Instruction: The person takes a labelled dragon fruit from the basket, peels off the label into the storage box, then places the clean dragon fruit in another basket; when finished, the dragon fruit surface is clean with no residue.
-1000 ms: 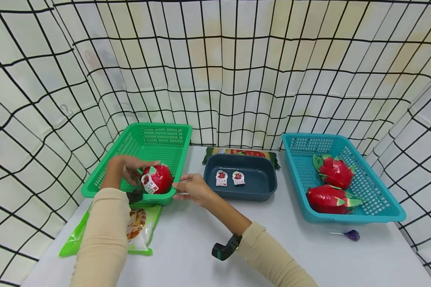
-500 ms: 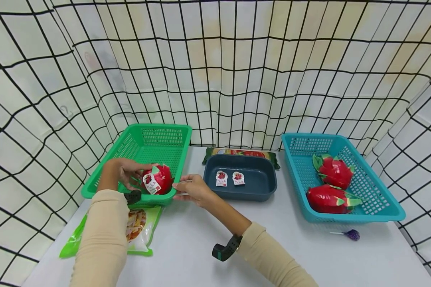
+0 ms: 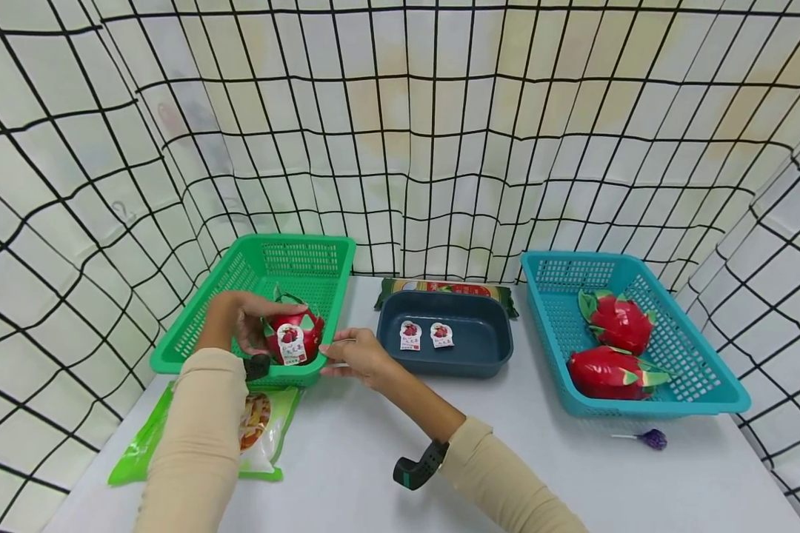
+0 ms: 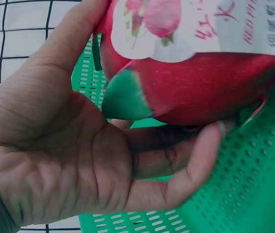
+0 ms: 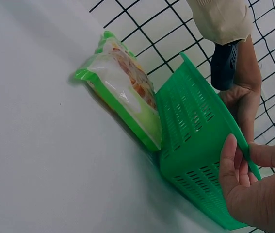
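Note:
In the head view a red dragon fruit [image 3: 310, 337] with green leaf tips sits at the near right corner inside the green basket [image 3: 253, 255]. A white sticker [image 3: 291, 346] with printed fruit and writing is on its near side. My left hand [image 3: 245, 322] grips the fruit from the left. The left wrist view shows the thumb at one side of the dragon fruit [image 4: 190, 92] and curled fingers beneath it. At the basket's right corner, my right hand [image 3: 363, 357] pinches the rim between thumb and fingers, as the right wrist view confirms.
A dark blue tray [image 3: 467, 366] holds two similar stickers, with a green packet [image 3: 453, 287] behind it. The blue basket [image 3: 680, 407] at right contains two more dragon fruits. A lollipop [image 3: 652, 439] lies before it. A green-white food bag [image 3: 267, 444] lies before the green basket.
The dragon fruit has turned in my left hand, so its sticker stands more upright and faces forward. The left hand has shifted slightly right. My right hand stays on the basket rim.

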Action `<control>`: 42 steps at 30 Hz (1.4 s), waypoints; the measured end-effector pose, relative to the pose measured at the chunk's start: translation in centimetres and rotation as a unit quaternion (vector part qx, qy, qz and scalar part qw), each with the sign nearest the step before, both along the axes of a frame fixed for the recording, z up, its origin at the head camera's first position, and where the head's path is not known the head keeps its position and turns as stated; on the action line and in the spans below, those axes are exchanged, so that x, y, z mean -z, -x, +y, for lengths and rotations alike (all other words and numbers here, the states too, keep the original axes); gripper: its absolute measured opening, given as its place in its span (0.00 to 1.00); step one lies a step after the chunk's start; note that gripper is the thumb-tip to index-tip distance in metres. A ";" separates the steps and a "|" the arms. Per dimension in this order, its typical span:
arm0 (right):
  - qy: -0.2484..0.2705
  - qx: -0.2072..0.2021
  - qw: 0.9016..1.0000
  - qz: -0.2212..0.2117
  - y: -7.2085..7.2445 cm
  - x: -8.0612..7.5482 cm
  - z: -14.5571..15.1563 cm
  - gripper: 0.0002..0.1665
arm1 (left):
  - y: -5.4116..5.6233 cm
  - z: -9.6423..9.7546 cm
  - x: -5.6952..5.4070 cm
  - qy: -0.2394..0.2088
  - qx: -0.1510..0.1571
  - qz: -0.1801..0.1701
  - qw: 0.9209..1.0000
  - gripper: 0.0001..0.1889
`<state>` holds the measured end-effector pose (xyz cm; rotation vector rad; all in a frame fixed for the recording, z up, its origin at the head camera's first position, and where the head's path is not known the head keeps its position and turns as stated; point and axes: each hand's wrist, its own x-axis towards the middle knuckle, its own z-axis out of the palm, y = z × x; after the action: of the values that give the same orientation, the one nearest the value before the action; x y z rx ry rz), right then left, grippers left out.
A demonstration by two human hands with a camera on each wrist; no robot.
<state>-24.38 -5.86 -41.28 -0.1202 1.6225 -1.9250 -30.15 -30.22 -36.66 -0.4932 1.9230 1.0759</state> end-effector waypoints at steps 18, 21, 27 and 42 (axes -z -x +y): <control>0.008 -0.004 1.000 -0.006 0.1 0.1 -0.1 0.17 | 0.9 0.9 0.2 -0.005 -0.016 0.042 0.999 0.57; 0.006 -0.003 1.000 -0.005 0.1 0.1 0.0 0.16 | 1.1 1.0 0.2 -0.017 -0.036 0.046 0.998 0.57; 0.008 -0.002 1.000 -0.001 -0.1 0.4 0.0 0.17 | 1.1 1.3 0.6 -0.028 -0.066 0.060 0.996 0.53; 0.007 -0.003 1.000 0.005 0.0 0.3 0.1 0.23 | 0.9 0.1 0.6 -0.109 -0.079 0.062 0.989 0.53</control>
<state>-24.40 -5.77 -41.56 -0.1399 1.6138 -1.9332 -31.03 -30.13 -37.29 -0.4700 1.8661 1.4314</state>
